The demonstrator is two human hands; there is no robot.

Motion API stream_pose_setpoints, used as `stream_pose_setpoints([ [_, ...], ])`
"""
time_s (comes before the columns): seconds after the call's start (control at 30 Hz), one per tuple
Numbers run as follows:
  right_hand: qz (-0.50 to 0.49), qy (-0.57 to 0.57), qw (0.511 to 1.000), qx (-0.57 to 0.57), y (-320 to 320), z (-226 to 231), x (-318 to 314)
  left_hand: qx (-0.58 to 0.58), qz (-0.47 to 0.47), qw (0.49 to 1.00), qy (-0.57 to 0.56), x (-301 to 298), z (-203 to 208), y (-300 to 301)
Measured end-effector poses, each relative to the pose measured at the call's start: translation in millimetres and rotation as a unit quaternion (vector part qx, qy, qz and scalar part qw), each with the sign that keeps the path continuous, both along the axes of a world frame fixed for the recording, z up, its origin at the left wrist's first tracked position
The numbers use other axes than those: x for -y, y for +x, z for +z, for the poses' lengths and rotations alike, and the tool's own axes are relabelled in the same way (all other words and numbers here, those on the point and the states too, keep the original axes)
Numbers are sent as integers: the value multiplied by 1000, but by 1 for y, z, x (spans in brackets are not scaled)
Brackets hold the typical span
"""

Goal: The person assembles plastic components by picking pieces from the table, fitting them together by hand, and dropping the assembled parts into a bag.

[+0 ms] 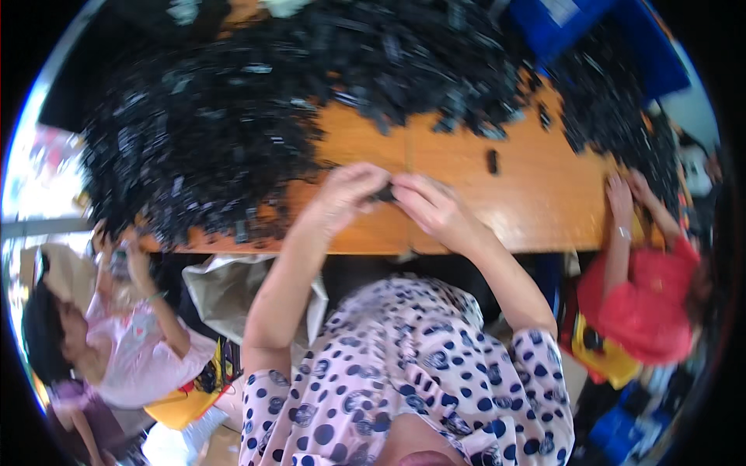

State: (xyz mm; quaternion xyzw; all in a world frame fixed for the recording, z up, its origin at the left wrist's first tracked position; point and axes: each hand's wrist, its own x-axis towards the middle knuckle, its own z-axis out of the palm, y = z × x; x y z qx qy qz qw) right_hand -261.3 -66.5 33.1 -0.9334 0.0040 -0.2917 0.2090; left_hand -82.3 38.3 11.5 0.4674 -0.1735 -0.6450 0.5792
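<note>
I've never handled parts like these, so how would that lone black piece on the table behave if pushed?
The lone black piece would probably feel light, being small beside the right hand. It would likely slide easily, since the tabletop looks smooth and glossy. Its straight outline suggests stiffness, though blur hides its material.

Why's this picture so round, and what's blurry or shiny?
Head view: a fisheye lens makes a round scene with black corners; head view: the dark piece between left hand and right hand looks blurry; head view: pale glare shines on the orange table.
</note>
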Motion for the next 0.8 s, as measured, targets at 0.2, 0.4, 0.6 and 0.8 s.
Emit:
stream_pose_setpoints([
  [0.2,-108,25,994,2,6,-30,-20,55,42,997,-37,-8,-30,-20],
  [0.4,-154,172,973,16,15,-31,-42,71,234,958,-149,-11,-42,-70],
  [0.6,-132,96,985,-52,17,-24,-41,77,252,955,-135,-24,-45,-60],
  [0.8,-55,596,787,-150,23,-43,-39,140,223,954,-143,-40,-21,-39],
])
